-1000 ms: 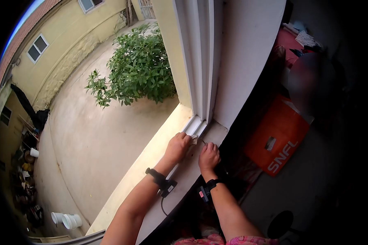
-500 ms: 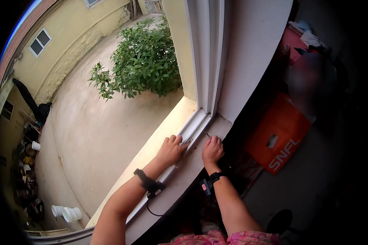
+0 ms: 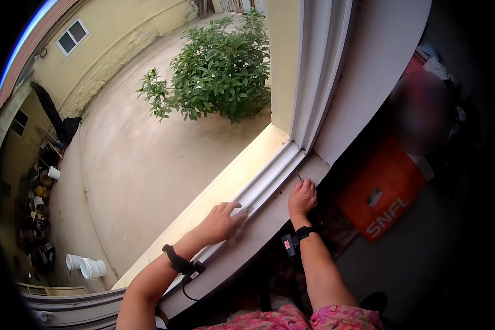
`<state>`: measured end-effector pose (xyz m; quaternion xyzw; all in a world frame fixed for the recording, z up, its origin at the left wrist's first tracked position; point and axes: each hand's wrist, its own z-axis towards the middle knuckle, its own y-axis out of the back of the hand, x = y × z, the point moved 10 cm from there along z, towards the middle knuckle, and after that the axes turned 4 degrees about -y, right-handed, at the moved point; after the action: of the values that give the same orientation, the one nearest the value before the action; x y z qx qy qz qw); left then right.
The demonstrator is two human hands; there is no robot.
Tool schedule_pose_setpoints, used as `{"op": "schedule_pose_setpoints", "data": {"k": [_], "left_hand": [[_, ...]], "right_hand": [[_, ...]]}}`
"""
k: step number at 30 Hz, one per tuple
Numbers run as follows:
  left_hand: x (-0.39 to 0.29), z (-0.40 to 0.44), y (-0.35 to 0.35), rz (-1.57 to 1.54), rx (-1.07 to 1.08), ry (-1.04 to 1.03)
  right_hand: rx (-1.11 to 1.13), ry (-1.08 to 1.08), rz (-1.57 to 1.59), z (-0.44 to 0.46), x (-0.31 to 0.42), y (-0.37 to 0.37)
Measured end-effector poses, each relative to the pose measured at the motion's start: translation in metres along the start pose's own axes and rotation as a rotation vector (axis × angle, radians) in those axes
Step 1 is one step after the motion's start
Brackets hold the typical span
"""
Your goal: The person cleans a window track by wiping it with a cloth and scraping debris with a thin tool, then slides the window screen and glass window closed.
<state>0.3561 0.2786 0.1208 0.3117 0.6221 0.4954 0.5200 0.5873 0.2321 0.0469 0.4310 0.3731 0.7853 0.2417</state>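
My left hand (image 3: 221, 223) is over the white window track (image 3: 267, 175), its fingers apart and slightly blurred. Near its fingertips a small greyish patch shows in the track; what it is I cannot make out. On the inner sill (image 3: 269, 206), my right hand (image 3: 302, 197) is closed around a thin dark rod (image 3: 299, 176), whose tip pokes out past the fingers toward the frame corner. The rest of the rod is hidden in the hand. Both wrists wear black straps with small devices.
The upright window frame (image 3: 322, 71) rises beyond my hands. Outside are a leafy bush (image 3: 220, 69), a concrete yard (image 3: 132, 165) and white buckets (image 3: 93, 268). An orange bag marked SNFL (image 3: 382, 187) lies indoors at right, below the sill.
My left hand has slid back along the track, toward me, and its index finger has lifted from the groove. The right hand still grips the rod near the corner. The view has shifted.
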Motion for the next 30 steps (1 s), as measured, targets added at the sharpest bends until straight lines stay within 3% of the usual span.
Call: {"op": "schedule_pose_setpoints", "data": {"k": [4, 10, 12, 18, 25, 30], "left_hand": [[-0.001, -0.004, 0.021, -0.137, 0.082, 0.085], [-0.002, -0.004, 0.005, 0.176, 0.035, -0.025], [-0.008, -0.002, -0.004, 0.329, 0.110, -0.061], [-0.017, 0.010, -0.005, 0.514, 0.104, -0.118], [-0.011, 0.007, -0.021, 0.387, 0.162, -0.044], [-0.020, -0.005, -0.019, 0.371, 0.187, -0.137]], "right_hand": [[0.008, -0.016, -0.024, 0.000, 0.000, 0.001], [0.030, -0.018, -0.015, 0.002, 0.001, 0.002], [0.043, -0.031, -0.014, 0.002, 0.000, 0.001], [0.040, -0.026, -0.015, 0.001, 0.000, 0.001], [0.040, -0.026, -0.020, 0.002, 0.001, 0.002], [0.042, -0.036, -0.036, 0.001, 0.001, 0.003]]}}
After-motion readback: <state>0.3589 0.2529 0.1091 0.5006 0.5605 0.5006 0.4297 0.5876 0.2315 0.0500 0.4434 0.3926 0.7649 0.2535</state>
